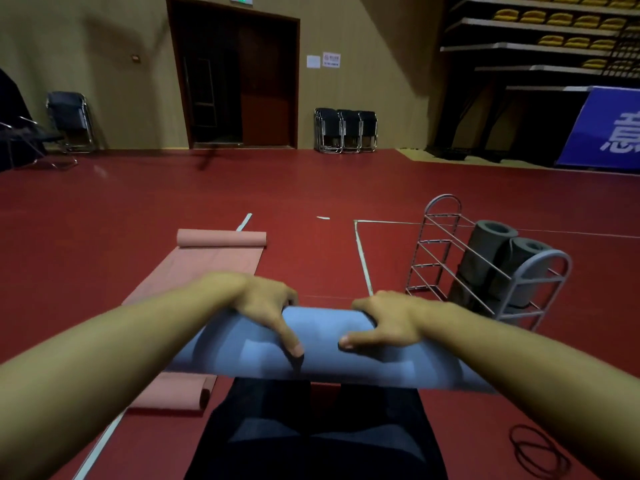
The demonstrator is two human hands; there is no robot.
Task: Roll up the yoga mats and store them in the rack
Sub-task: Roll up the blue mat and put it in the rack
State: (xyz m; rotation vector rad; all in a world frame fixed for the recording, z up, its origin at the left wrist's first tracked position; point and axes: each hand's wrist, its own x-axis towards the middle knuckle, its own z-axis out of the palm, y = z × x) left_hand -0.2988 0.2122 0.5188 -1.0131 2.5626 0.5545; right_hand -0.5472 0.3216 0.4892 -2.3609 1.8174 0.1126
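1. In the lower centre of the frame, a rolled blue yoga mat [325,344] lies crosswise, held up in front of the person's dark-trousered legs [311,427].
2. The left hand [266,303] curls over the roll from above, thumb pointing down its near face; the right hand [391,320] grips it the same way just beside, thumb stretched along the roll. Both hands hold the mat; how tightly is hard to judge, since the fingers are hidden behind it.
3. Judging by the finished roll, the rolling step for this mat is done and the carrying step is in hand.
4. The metal rack [485,265] stands at the right of the frame, with grey rolled mats [502,258] already resting in it.
5. The next move likely calls for turning right and sliding the roll onto a free tier without letting it unwind.
6. A pink mat [207,265], left of centre, is curled at both ends but mostly flat, so it is not yet rolled.
7. A black cord [540,455] loops on the red floor [311,188] at lower right.
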